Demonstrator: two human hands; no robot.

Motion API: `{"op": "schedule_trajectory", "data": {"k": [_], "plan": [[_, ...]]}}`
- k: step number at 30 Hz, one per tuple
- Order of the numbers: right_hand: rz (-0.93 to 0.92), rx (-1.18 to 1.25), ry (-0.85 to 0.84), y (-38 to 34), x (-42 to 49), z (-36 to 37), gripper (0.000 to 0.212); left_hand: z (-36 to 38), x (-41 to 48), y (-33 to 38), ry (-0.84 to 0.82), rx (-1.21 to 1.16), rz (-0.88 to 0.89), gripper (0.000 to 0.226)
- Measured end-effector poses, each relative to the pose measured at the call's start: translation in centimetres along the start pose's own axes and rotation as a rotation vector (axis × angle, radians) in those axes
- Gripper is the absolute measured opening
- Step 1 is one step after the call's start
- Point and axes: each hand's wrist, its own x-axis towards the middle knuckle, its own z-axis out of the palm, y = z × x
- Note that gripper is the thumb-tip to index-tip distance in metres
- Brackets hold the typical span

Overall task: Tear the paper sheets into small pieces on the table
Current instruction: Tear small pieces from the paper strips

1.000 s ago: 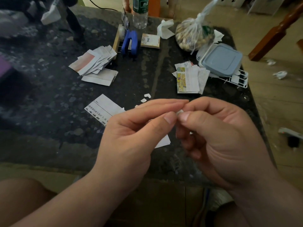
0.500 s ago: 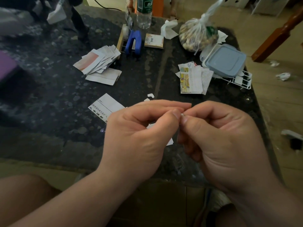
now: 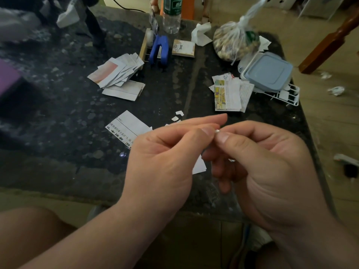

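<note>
Change: against half a second ago, the two thumb tips have eased a little apart, and the paper scrap (image 3: 217, 131) shows again as a white fleck between them; both hands hover over the same spot at the near side of the table (image 3: 58, 113).
Left hand: the left hand (image 3: 161, 158) pinches the scrap between thumb and bent middle fingers, with the index finger stretched out straight above, pointing right.
Right hand: the right hand (image 3: 268, 167) pinches the same scrap from the other side, thumb on top, the remaining fingers curled under the palm.
Scrap: held in the air above the table, touching both thumbs, mostly hidden by them.
Printed sheet: a printed sheet (image 3: 126, 127) with black lettering lies flat on the table, partly under the left hand; a white corner (image 3: 200, 166) of paper shows between the hands.
Torn pieces: a few torn pieces (image 3: 179, 113) lie just beyond the left index finger.
Left pile: a fanned left pile (image 3: 116, 70) of cut sheets lies further back.
Right pile: a right pile (image 3: 227, 94) with a colour print on top lies just beside a blue-lidded box (image 3: 268, 71), which rests on a white wire rack (image 3: 289, 98).
Far edge: blue stapler (image 3: 160, 49), small notepad (image 3: 183, 47), clear bottle (image 3: 172, 16), crumpled tissue (image 3: 200, 33), knotted plastic bag (image 3: 233, 43).
</note>
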Motion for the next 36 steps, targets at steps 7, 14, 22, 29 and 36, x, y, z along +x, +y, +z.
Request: {"op": "schedule_trajectory", "data": {"k": [7,14,22,29,36], "plan": [[0.009,0.001,-0.011,-0.1,-0.2,-0.2,0.015,0.0,-0.4,0.1,-0.01,0.162,0.156,0.018],[0.002,-0.069,0.055,0.5,-0.2,-0.3,0.014,-0.6,-0.1,-0.6,-0.059,0.368,0.194,0.015],[-0.007,-0.08,0.045,0.4,0.0,-0.2,0.012,-1.1,0.1,-1.1,-0.086,0.36,0.159,0.024],[-0.073,-0.149,0.068,0.5,-0.1,-0.1,0.011,-1.0,-0.1,-1.0,-0.102,0.148,0.033,0.025],[-0.18,-0.245,0.076,0.6,-0.1,-0.3,0.004,-0.7,0.0,-0.7,-0.096,0.111,-0.04,0.031]]}}
